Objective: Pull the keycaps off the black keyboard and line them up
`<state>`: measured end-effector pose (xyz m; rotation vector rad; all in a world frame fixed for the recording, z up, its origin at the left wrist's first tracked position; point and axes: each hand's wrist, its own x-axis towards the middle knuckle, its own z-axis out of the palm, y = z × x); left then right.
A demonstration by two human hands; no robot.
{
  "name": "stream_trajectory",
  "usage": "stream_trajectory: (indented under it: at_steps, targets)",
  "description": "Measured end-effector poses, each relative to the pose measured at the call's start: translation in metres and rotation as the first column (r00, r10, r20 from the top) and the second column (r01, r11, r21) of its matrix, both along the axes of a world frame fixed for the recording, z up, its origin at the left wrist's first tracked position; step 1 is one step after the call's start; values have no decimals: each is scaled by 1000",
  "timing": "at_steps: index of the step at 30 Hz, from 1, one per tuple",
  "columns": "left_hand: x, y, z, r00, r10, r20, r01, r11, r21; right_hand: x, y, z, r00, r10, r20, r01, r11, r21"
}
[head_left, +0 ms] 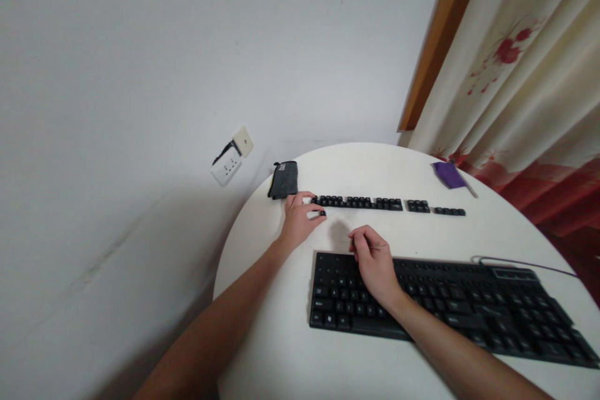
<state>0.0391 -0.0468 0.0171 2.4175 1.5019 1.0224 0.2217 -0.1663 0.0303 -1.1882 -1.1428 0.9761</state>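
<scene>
My left hand (299,217) is at the left end of a row of loose black keycaps (359,202). Its thumb and a finger pinch one small black keycap (322,214), just in front of the row. Another finger reaches to the row's first keycap. My right hand (372,256) is closed above the top left part of a black keyboard (422,306). Thin wire ends (345,241) stick out from its fingers, apparently a thin wire tool; most of it is hidden. In the keyboard's upper left, some key positions look bare.
A dark grey pouch (284,179) lies at the table's back left edge. A purple item (449,175) with a pale stick lies at the back right. The keyboard's cable (525,261) runs right across the white round table (267,306). Wall and curtain (515,94) stand behind.
</scene>
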Motion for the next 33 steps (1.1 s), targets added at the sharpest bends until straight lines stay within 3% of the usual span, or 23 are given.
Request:
stream_trajectory:
  at_steps: [12, 33]
  targets:
    - [2, 0, 1, 994, 105, -9, -105, 994, 9, 0, 0, 1, 1000, 3, 1, -3, 1000, -10]
    - [1, 5, -4, 988, 153, 7, -153, 988, -22, 0, -1, 1, 1000, 15, 1, -15, 1000, -13]
